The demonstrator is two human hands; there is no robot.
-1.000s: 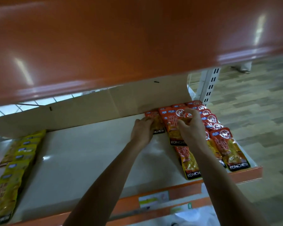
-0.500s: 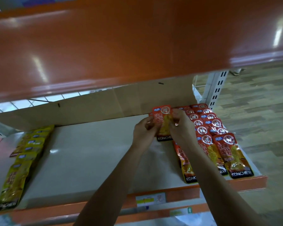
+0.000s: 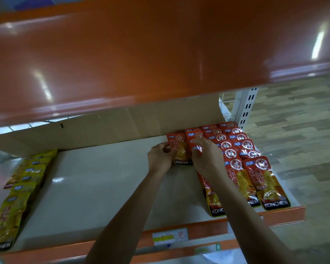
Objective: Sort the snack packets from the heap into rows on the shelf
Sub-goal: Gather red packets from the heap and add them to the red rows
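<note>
A red Konchew snack packet lies at the back of the pale shelf board, against the cardboard back wall. My left hand pinches its left edge. My right hand grips the top of another red packet just to its right, which belongs to a row of overlapping red packets. Two more rows of red packets fill the shelf's right end. My forearms hide parts of the nearer red packets.
Rows of yellow Konchew packets lie along the shelf's left end. The orange upper shelf overhangs closely above. The shelf's orange front lip carries a price label. A white slotted upright stands at the right, with wood-pattern floor beyond.
Both hands carried the red packet from above the shelf back and down, so it now lies flat against the cardboard wall. My right hand shifted onto the neighbouring packet.
</note>
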